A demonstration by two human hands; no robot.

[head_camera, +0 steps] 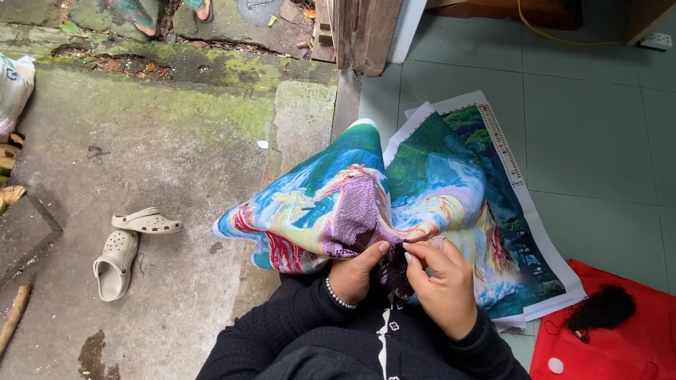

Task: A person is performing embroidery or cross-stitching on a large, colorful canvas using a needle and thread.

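Lengthwise, the canvas (436, 190) runs from the person's lap out and rightward across the pale green tiles (598, 141), its white border edge pointing away toward the wooden doorpost (359, 32). It is soft woven cloth, densely stitched in blues, greens, pinks and a purple patch, bunched into a hump over the knees. Left hand (354, 273) grasps the dark purple fold from below, thumb on top. Right hand (443, 285) pinches the same fold between thumb and forefinger; any needle is too small to tell. Both grips sit at the canvas's near edge. Black thread (602, 308) lies on red fabric (634, 345); two beige clogs (130, 243) rest on concrete.
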